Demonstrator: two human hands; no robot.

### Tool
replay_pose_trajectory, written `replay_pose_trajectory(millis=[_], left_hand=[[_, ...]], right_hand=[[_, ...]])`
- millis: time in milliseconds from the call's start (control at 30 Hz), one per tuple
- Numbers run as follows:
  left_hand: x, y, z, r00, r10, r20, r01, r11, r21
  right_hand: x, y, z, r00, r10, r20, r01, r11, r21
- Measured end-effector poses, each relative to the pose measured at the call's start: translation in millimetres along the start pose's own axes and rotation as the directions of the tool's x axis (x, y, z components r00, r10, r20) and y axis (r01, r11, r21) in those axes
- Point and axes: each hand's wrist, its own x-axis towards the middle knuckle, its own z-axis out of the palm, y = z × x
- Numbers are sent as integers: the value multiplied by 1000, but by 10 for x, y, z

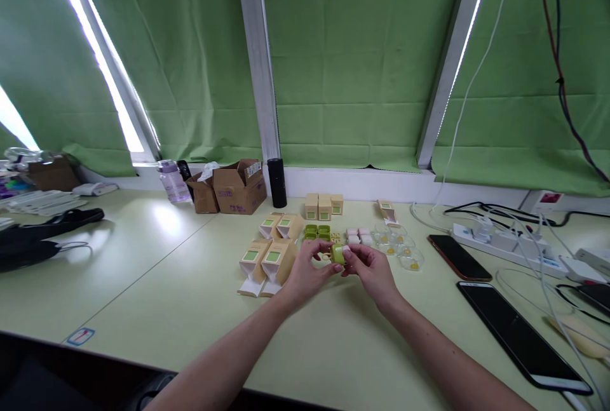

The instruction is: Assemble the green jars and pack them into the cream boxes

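Observation:
My left hand (307, 269) pinches a small green square case (337, 255) above the table. My right hand (376, 271) is closed at the same case's right side, its fingertips on a small pale piece (345, 250). Just behind my hands stand several green cases (317, 230), small gold-coloured pieces (335, 237) and pinkish-white blocks (358, 233). Clear plastic pieces with yellow spots (398, 242) lie to the right. Beside my left hand, several tan cardboard boxes with green labels (279, 255) have their front flaps folded out.
Tan boxes (325, 208) stand further back, with another open box (387, 212) right of them. Two phones (460, 257) and a power strip (509, 244) with tangled cables lie on the right. Brown cartons (241, 188), a black cylinder (277, 183) and a purple bottle (173, 182) stand along the back.

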Motion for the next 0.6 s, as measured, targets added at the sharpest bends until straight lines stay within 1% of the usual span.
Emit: replay_pose_trajectory(millis=[100, 200, 300, 367, 467, 600], left_hand=[[-14, -5, 14, 1000, -18, 10, 18, 1000, 3], [-25, -14, 16, 999, -1, 39, 0, 1000, 23], [-34, 3, 4, 998, 54, 28, -56, 996, 64], [-43, 39, -4, 993, 120, 10, -120, 987, 104], [-66, 109, 2, 975, 221, 12, -220, 965, 139], [-115, 163, 35, 968, 248, 35, -251, 961, 116]], right_hand=[[-7, -9, 12, 1000, 19, -1, -19, 998, 56], [-9, -11, 16, 1000, 15, 2, -15, 998, 67], [-11, -1, 26, 1000, 12, 3, -12, 998, 65], [-16, 12, 40, 1000, 8, 4, -8, 998, 65], [-24, 36, 62, 1000, 0, -2, 0, 998, 58], [-31, 57, 79, 1000, 5, -4, -5, 998, 70]])
